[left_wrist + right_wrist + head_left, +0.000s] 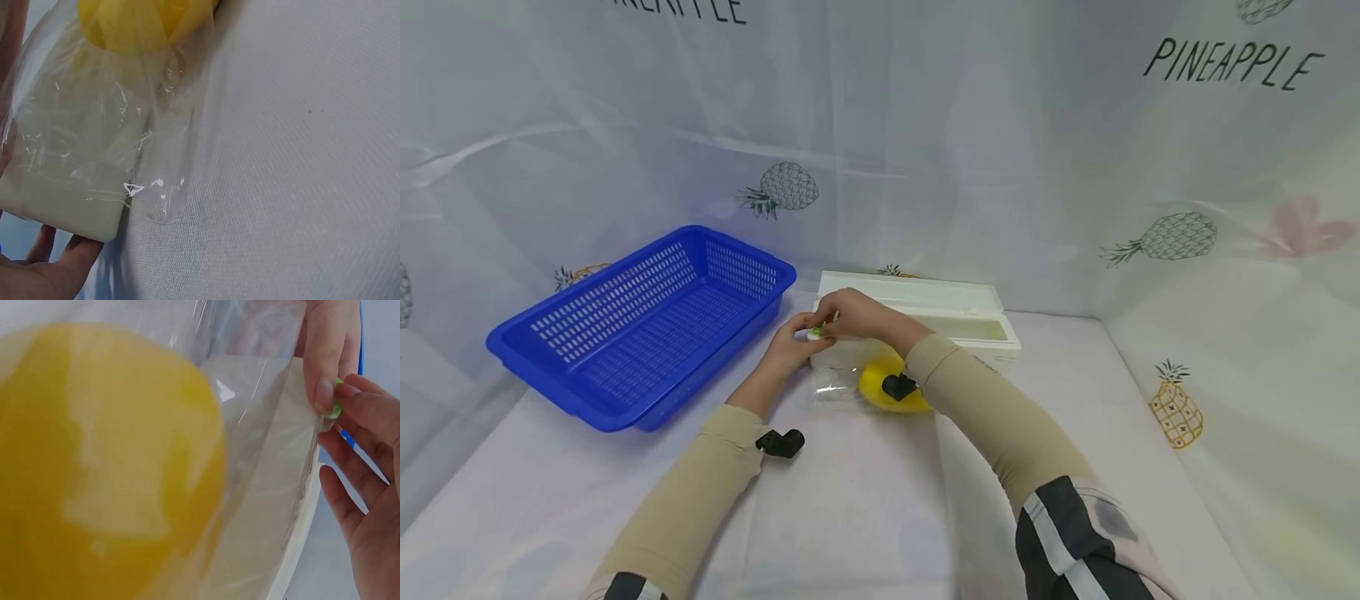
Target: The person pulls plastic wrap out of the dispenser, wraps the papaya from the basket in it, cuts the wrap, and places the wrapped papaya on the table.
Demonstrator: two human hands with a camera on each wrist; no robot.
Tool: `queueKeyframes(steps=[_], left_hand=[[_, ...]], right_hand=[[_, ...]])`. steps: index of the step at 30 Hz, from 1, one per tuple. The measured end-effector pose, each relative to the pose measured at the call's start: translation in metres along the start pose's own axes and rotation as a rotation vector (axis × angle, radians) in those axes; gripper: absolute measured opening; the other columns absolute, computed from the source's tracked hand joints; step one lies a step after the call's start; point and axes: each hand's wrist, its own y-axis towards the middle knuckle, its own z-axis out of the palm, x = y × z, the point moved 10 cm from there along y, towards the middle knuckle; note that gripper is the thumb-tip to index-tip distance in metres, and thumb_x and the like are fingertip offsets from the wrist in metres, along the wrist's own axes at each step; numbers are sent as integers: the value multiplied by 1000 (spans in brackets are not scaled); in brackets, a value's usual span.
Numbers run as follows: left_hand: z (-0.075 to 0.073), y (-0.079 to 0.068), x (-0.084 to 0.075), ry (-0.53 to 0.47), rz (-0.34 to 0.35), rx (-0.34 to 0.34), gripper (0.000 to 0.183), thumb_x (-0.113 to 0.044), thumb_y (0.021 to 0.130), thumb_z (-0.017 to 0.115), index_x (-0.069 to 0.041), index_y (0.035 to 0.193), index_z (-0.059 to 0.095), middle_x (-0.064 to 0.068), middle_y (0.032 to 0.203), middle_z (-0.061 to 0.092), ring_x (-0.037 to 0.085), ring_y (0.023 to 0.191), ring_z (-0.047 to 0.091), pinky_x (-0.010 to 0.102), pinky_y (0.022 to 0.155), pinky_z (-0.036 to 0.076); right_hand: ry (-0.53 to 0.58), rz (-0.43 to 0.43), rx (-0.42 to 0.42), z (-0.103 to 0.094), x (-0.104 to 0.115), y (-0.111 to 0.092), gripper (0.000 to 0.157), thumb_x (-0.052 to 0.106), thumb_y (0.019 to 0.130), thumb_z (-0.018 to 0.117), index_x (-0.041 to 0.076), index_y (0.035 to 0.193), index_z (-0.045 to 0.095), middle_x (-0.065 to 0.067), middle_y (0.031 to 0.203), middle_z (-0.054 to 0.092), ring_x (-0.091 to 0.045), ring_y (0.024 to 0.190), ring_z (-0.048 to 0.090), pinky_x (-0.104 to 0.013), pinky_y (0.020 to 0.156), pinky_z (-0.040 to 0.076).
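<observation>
My left hand (787,346) pinches a small green and white piece (815,332), thumb in front. From the other side, the thumb and fingertip of my right hand (375,425) meet on the same piece, the other fingers loosely spread. A clear plastic bag (119,150) hangs below the hands, and a rounded, smooth yellow thing (125,456) lies in it. Just behind the bag stands a long off-white box (1000,354) with its lid (917,292) raised. What the small piece is, I cannot tell.
A blue plastic basket (640,412) with slotted sides stands to the left. White cloth printed with pineapples (788,185) hangs behind and at the right. A white cloth (850,500) covers the table. Black wrist cameras (781,443) sit at both cuffs.
</observation>
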Motion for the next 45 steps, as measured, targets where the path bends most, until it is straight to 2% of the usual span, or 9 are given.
queueKeyframes(steps=[6,12,16,21,26,32,38,41,45], left_hand=[[3,2,1,-25,-17,7,51,-21,86,76,-6,130,54,14,140,48,32,132,34,52,110,27],[2,4,5,-2,-50,-12,54,-20,85,77,-7,132,53,13,140,48,31,130,36,50,110,29],[2,5,5,14,-39,-4,53,-20,86,77,-9,131,54,12,140,49,31,132,35,51,112,25],[4,6,5,18,-29,23,51,-18,87,76,-7,132,54,14,140,47,32,133,33,52,112,24],[5,7,5,39,-10,48,51,-19,87,75,-9,132,54,16,143,43,35,135,31,55,112,22],[2,6,2,68,-3,49,50,-20,89,74,-10,133,53,15,145,42,36,137,28,56,112,20],[3,6,3,54,-29,48,49,-20,89,73,-12,133,53,16,146,40,37,136,28,55,110,26],[5,5,5,33,-51,55,51,-19,89,74,-12,135,52,18,147,37,38,137,27,54,108,32],[6,5,5,34,-67,51,55,-21,88,75,-13,137,50,17,149,36,38,137,26,56,109,29]], right_hand=[[-1,32,-9,1,-2,7,18,4,92,66,8,106,76,1,99,70,-12,89,60,-20,81,49],[13,36,-4,0,1,7,18,4,91,67,6,107,75,-2,99,70,-14,89,62,-20,81,50],[-67,-25,67,4,7,6,24,1,92,65,7,113,73,-2,101,68,-14,89,60,-20,80,49],[-244,-131,165,8,21,5,24,1,94,61,7,114,73,-3,99,66,-15,88,55,-20,82,47],[-365,-179,170,8,27,0,20,5,95,62,8,111,74,-5,98,64,-16,88,54,-20,82,46],[-348,-176,123,7,22,-5,19,9,95,64,8,111,74,-6,99,61,-17,88,54,-20,81,46],[-311,-156,95,4,20,-11,20,7,94,64,6,112,74,-7,98,63,-18,88,55,-21,83,47],[-267,-126,93,2,14,-11,21,7,95,64,6,114,73,-6,101,65,-17,89,56,-21,84,48],[-172,-47,69,-2,0,-12,24,4,93,65,5,117,71,-4,106,68,-15,91,60,-21,85,49]])
